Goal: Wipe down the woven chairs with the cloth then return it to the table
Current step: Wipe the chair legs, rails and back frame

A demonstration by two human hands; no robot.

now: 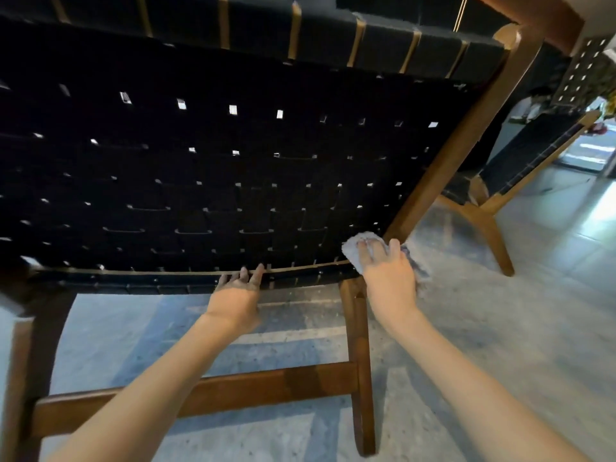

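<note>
A black woven chair [213,181] with a brown wooden frame fills most of the head view; I see its webbed back from behind. My right hand [388,278] presses a pale blue-grey cloth [358,243] flat against the lower right corner of the webbing, beside the slanted wooden post [466,135]. My left hand [238,291] rests on the bottom rail of the webbing with its fingers straight, holding nothing. A second woven chair [530,158] stands at the right, further off.
The near chair's back leg [361,361] and low crossbar [233,388] stand just below my hands. A grey tiled floor [500,328] spreads to the right. A wooden table edge [533,15] shows at the top right.
</note>
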